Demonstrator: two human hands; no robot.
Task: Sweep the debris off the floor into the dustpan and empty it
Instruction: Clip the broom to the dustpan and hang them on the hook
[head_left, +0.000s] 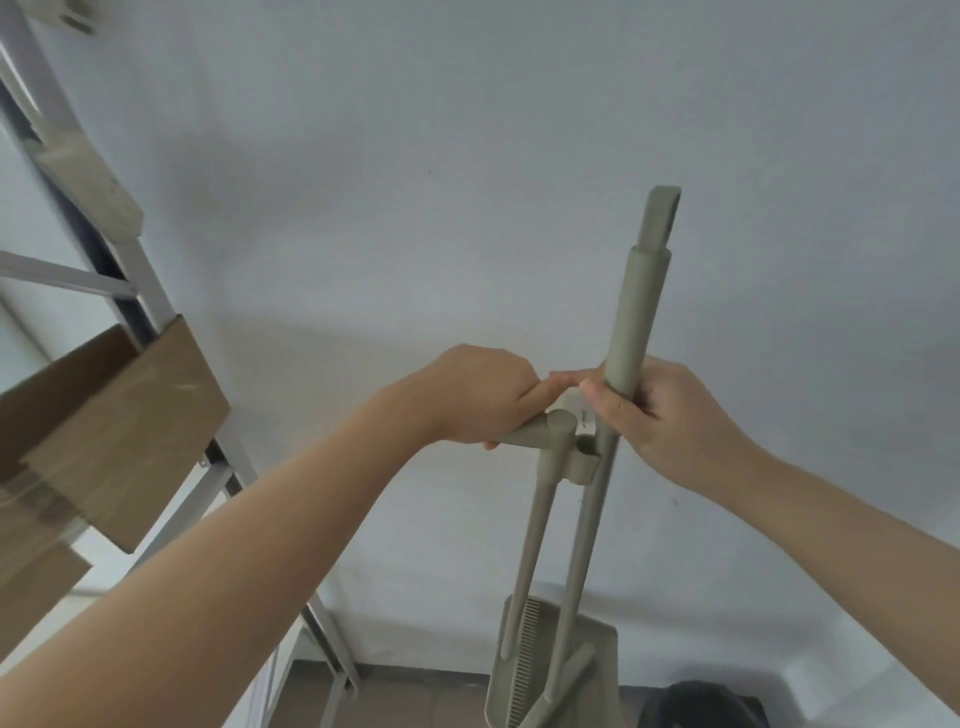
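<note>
An olive-green broom and dustpan set stands upright against the white wall. My left hand (483, 397) is closed around the dustpan handle's angled top grip (540, 434). My right hand (660, 410) is wrapped around the thick broom handle (636, 312), which rises well above my fist. The two thin poles run down side by side, joined by a clip (584, 462) just below my hands. The dustpan (597, 665) hangs upright near the floor, with a comb edge showing inside it. The broom head is out of view.
A metal-framed shelf with a brown wooden board (119, 431) stands at the left, its legs (322, 644) reaching the floor close to the dustpan. A dark round object (706, 704) sits on the brown floor at the lower right. The white wall (467, 156) fills the background.
</note>
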